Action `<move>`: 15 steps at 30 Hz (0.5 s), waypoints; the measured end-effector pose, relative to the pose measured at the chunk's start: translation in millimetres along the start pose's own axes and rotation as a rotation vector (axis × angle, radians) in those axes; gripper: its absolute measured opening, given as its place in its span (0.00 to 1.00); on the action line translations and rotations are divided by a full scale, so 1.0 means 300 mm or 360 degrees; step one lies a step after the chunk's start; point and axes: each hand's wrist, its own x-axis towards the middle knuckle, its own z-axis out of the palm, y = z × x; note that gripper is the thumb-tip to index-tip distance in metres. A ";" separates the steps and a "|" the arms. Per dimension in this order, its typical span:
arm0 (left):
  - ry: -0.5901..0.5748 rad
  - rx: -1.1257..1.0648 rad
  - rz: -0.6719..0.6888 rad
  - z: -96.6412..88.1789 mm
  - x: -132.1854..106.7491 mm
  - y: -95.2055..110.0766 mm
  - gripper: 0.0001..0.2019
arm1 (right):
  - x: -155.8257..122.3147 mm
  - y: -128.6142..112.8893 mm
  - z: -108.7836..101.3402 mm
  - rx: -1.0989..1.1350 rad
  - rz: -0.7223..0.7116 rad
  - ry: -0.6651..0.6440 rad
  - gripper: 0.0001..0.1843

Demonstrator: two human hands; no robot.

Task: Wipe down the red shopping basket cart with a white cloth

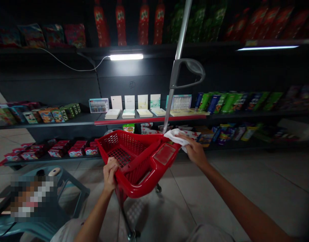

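A small red shopping cart (156,174) stands in front of me, its plastic basket showing nothing inside. My left hand (110,173) is closed around the cart's rim at the near left side. On the far right corner, my right hand (191,146) presses a white cloth (178,137) against the red plastic, close to the foot of a metal pole (178,50). The pole rises from the cart and carries a grey loop handle (188,74). Part of the cloth is covered by my fingers.
Dark shelves (68,119) run across the back with books (130,112), snack packs (220,102) and red drink bottles (121,23). A lit tube lamp (126,57) hangs under the upper shelf. A blue-grey plastic stool (78,191) stands at lower left with items on it. The floor is tiled.
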 end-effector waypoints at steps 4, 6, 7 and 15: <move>-0.0044 -0.0091 -0.0085 -0.038 0.012 -0.016 0.22 | 0.067 0.037 -0.073 0.0478 0.0719 0.0303 0.14; -0.0041 -0.0128 -0.0116 -0.054 0.020 -0.014 0.21 | 0.130 0.055 -0.120 0.0799 0.0899 0.0421 0.12; -0.0028 -0.0139 -0.0122 -0.062 0.024 -0.012 0.21 | 0.162 0.057 -0.142 0.0928 0.0918 0.0477 0.12; -0.0009 -0.0241 -0.0242 -0.141 0.050 -0.051 0.19 | 0.346 -0.179 -0.098 0.1459 0.0597 0.0718 0.14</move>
